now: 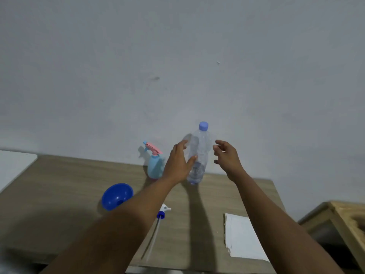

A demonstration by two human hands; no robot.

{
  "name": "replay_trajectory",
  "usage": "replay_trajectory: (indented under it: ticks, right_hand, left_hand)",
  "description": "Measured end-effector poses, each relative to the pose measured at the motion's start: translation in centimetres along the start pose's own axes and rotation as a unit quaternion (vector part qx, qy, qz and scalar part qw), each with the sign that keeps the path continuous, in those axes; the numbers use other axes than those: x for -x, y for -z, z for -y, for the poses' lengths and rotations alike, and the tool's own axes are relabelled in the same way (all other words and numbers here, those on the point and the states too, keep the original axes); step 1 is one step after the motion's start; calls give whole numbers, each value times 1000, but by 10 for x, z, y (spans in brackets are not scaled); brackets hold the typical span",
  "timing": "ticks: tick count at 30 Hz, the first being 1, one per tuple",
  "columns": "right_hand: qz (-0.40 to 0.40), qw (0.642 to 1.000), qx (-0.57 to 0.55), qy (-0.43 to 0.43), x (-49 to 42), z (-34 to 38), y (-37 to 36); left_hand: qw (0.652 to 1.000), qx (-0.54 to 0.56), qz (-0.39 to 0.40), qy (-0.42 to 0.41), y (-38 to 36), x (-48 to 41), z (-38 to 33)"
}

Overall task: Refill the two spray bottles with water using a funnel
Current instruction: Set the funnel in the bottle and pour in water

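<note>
Funnel (117, 195) on table (59, 184), far left. Spray bottle (155, 165) upright by wall, just left of left hand (177, 165). Left hand spread, thumb across front of water bottle (199, 147); contact unclear. Water bottle upright, capped, between hands. Right hand (227, 155) spread, fingers loosely curved, just beside bottle, apart. Left hand nearer.

The water bottle (199, 153) is clear and colourless, with a lavender-blue cap (203, 126). The spray bottle (154, 168) has a pale sky-blue body, a pink trigger and a light blue nozzle. The funnel (116, 195) is a deep, glossy royal blue. The loose spray head (165, 209) is white with a royal-blue collar and a whitish tube. The worktop (59, 184) is greyish light brown with fine, straight wood grain. The paper sheet (243, 236) is plain white. The wall (177, 56) is pale bluish grey with a few small dark marks. The wooden crate (345, 212) is light tan.
</note>
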State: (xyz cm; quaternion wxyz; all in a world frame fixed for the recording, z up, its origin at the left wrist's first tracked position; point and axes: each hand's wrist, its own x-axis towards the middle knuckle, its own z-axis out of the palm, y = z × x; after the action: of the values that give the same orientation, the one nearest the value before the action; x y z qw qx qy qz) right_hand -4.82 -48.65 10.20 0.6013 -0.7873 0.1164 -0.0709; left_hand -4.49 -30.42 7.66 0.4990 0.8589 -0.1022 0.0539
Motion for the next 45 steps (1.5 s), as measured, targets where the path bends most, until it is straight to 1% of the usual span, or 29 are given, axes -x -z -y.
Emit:
replay_trajectory:
  ticks: [3,5,7,9,12,18,23,27,31,35,38,41,43,45]
  right_hand:
    - [51,997,47,13,-25,15,1]
    - [79,995,55,8,-33,18,0]
    - [95,993,61,19,-30,19,0]
    - [104,993,54,33,-24,18,1]
    - [117,992,38,38,-6,7,7]
    - [130,981,88,111,52,-7,28]
    - [149,979,67,125,101,-12,51]
    - [177,975,51,125,136,-21,64]
    - [201,971,40,123,161,-33,70]
    - [187,975,16,116,177,-47,65]
    - [168,975,63,131,183,-55,57]
    - [167,973,96,125,184,-64,47]
    - [178,972,103,116,182,-67,42]
    - [187,970,108,112,180,-67,38]
  left_hand:
    - [1000,-9,14,26,-4,-39,-7]
    - [998,-31,47,36,-7,-55,-3]
    - [996,-12,76,52,-8,-62,-3]
    - [995,20,67,65,-8,-60,-6]
    - [995,62,46,60,-4,-40,-11]
    - [993,105,35,52,9,16,-18]
    - [989,129,57,49,23,64,-40]
    - [984,145,84,54,31,102,-44]
    - [984,134,106,48,36,133,-36]
    - [982,135,124,47,38,152,-27]
    - [987,97,125,28,43,159,-30]
    - [995,27,94,-4,53,162,-40]
    - [997,16,68,-36,61,160,-53]
    - [995,3,65,-75,67,156,-67]
